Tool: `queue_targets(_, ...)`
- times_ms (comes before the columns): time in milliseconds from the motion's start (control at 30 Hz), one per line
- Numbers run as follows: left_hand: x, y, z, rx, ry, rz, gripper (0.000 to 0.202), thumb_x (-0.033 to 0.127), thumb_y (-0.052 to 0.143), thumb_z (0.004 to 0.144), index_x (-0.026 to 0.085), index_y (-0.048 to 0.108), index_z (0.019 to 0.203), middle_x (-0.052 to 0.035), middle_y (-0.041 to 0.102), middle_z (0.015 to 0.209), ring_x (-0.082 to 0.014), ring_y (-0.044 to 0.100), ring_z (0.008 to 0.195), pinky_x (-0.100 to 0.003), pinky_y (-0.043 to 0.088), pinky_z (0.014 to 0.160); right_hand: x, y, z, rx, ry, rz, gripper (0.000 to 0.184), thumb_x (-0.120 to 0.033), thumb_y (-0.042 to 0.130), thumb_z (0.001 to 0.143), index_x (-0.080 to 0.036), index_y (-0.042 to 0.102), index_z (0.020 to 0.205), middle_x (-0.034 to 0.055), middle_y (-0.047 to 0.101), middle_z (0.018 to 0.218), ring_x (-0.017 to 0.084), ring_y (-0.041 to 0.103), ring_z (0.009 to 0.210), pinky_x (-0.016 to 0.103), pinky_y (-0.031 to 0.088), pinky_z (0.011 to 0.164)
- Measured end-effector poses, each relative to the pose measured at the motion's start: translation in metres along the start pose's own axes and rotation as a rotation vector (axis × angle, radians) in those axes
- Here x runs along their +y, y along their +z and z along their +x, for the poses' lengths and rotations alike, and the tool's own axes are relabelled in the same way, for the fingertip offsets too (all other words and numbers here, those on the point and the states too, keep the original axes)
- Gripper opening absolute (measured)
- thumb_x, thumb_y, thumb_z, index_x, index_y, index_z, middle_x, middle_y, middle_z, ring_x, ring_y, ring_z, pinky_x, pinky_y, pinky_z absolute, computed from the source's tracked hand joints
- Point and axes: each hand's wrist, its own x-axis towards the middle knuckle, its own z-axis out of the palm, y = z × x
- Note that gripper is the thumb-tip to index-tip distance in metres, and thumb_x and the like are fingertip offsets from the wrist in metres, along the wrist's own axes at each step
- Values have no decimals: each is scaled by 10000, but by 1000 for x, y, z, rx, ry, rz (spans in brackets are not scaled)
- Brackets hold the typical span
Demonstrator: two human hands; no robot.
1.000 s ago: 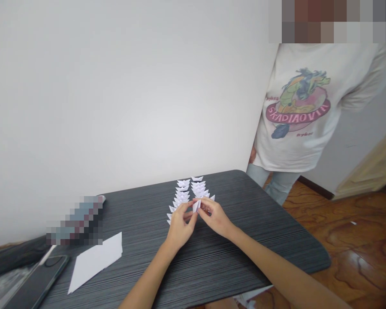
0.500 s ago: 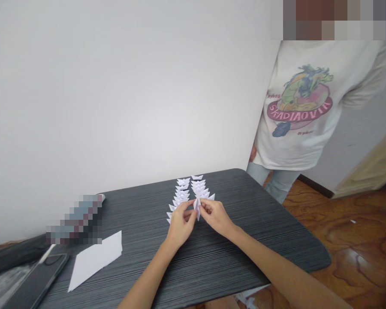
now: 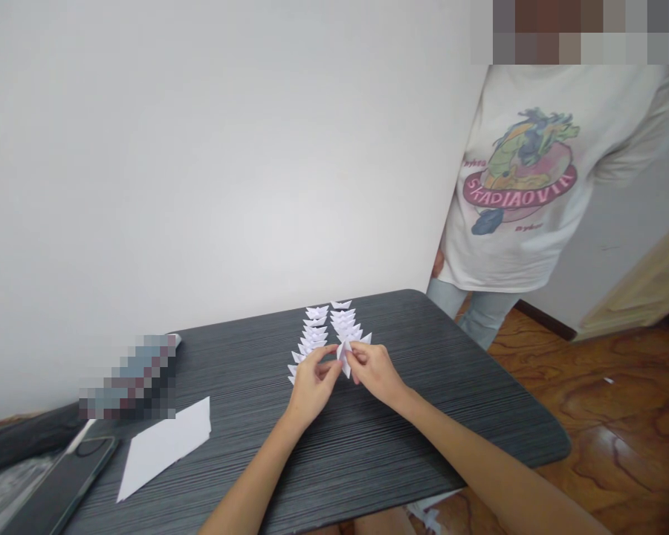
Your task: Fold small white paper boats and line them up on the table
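Note:
Between my two hands is a small folded white paper (image 3: 345,360), held over the dark table. My left hand (image 3: 314,379) pinches its left side between thumb and fingers. On the other side, my right hand (image 3: 375,371) grips it with bent fingers. Just beyond stand two rows of white paper boats, one row on the left (image 3: 314,334) and one on the right (image 3: 344,321). My hands and the held paper hide the near ends of both rows.
White paper sheets (image 3: 167,449) lie on the dark table (image 3: 245,416) at the left. A phone (image 3: 67,487) rests at the near left corner, with a blurred-out object (image 3: 131,375) behind it. A person in a white T-shirt (image 3: 518,178) stands past the right back corner, beside the wall.
The folded paper has tilted slightly between my fingers, and my right fingers have shifted a little on it. The boats and sheets stay in place.

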Motion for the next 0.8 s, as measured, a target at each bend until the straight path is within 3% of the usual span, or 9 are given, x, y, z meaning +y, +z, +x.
queue_targets(200,1,-1,-2,2,160,64,296,270,480,786,147,501,1054,-116,510,1088,-157,599,826,-313,483,771,2,-3,6,-52,88,164,227,-270,457,763,-145,506,580,-52,432,370,50,399,298,156,294,335)
queue_targets(367,3,-5,-2,-65,334,231,404,277,574,728,175,496,1111,-113,478,1097,-178,557,878,-333,477,777,-2,-8,9,-149,207,281,222,-307,491,736,-119,559,639,-52,456,345,43,372,261,143,249,287)
queue_targets(533,3,-11,1,-97,436,313,461,272,609,702,203,492,1142,-88,496,1039,-138,536,767,-323,465,742,-9,-15,9,-192,285,405,199,-285,525,710,-103,586,657,-53,458,336,31,370,262,129,229,285)
queue_targets(800,2,-11,3,18,485,296,264,236,574,735,169,606,989,-75,568,891,-135,537,721,-280,459,660,-12,-15,7,-264,320,516,201,-275,534,707,-86,593,675,-29,517,437,15,381,288,130,214,287)
